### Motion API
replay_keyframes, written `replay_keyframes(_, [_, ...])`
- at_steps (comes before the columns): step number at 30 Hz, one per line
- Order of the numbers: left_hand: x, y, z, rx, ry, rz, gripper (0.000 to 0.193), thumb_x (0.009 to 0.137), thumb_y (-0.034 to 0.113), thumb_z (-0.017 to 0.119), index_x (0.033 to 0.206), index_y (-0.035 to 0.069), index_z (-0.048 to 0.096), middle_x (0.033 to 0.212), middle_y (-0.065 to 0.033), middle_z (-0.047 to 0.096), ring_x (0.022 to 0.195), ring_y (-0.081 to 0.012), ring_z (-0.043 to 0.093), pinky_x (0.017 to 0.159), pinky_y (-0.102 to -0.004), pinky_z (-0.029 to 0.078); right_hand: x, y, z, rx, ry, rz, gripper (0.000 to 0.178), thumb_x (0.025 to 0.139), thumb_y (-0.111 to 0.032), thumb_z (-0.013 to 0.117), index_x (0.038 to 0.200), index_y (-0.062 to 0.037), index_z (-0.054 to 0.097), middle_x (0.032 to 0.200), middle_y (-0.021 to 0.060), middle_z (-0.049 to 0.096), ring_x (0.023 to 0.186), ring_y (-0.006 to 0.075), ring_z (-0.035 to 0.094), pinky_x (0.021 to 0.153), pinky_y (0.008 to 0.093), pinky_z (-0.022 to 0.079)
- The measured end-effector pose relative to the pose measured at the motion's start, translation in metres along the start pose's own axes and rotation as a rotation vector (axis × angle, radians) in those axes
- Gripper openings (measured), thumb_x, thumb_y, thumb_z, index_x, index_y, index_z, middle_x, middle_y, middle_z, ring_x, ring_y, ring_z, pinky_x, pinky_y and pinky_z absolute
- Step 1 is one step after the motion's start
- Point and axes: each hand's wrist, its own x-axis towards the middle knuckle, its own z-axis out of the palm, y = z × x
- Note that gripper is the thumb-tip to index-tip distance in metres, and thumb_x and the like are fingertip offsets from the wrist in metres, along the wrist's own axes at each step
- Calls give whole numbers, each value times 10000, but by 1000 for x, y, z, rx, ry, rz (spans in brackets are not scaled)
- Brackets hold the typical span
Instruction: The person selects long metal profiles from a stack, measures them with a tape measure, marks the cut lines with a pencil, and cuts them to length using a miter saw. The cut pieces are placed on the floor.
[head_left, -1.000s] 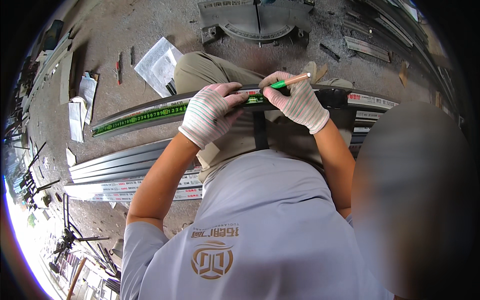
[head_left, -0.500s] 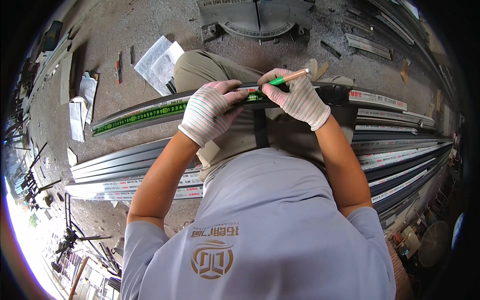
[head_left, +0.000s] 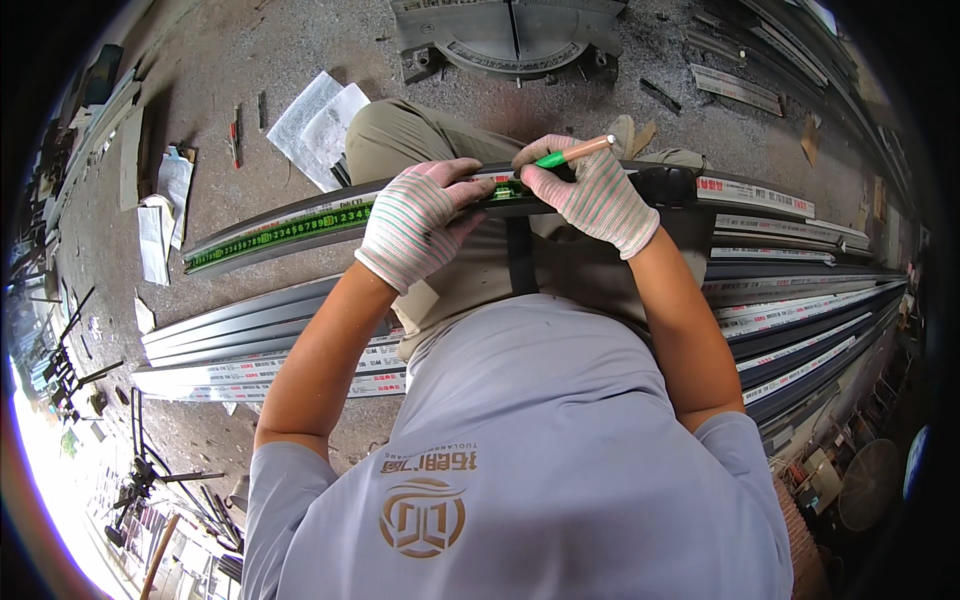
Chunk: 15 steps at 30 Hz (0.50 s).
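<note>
A long dark metal profile with printed film lies crosswise over my lap. Along it runs the green blade of a tape measure, whose black case sits on the profile to the right of my right hand. My left hand, in a striped knit glove, is closed over blade and profile, thumb and fingers pressing near the middle. Gloved the same way, my right hand pinches a green and tan marker slantwise over the blade. The marker's tip is hidden by my fingers.
Stacked profiles lie to the right and to the left of my body. A miter saw base stands on the floor ahead. Paper sheets lie left of my knee, with a red pen-like tool farther left.
My right hand and the marker have shifted very slightly to the left. My left hand, the tape measure and the profile stay in place.
</note>
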Motion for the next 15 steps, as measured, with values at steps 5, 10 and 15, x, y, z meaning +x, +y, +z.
replay_keyframes(5, [0, 0, 0, 3, 2, 3, 414, 755, 52, 831, 1152, 109, 729, 1192, -147, 699, 999, -392, 670, 842, -448, 567, 0, -1, 0, 13, -18, 59, 185, 943, -219, 731, 1039, -61, 734, 822, 60, 717, 769, 136, 659, 730, 309, 541])
replay_keyframes(10, [1, -1, -1, 21, -4, 14, 392, 763, 91, 808, 1144, 119, 720, 1183, -130, 688, 994, -376, 672, 864, -453, 563, 0, -6, 0, -2, -4, 49, 126, 952, -147, 714, 1022, -47, 745, 846, 47, 732, 802, 126, 674, 780, 295, 543])
replay_keyframes(15, [1, -2, -1, 10, -4, 17, 392, 761, 90, 809, 1142, 119, 723, 1180, -129, 688, 995, -375, 671, 860, -453, 564, 0, -5, 0, 10, 2, 37, 129, 952, -147, 713, 1028, -46, 742, 851, 49, 736, 806, 127, 679, 778, 299, 543])
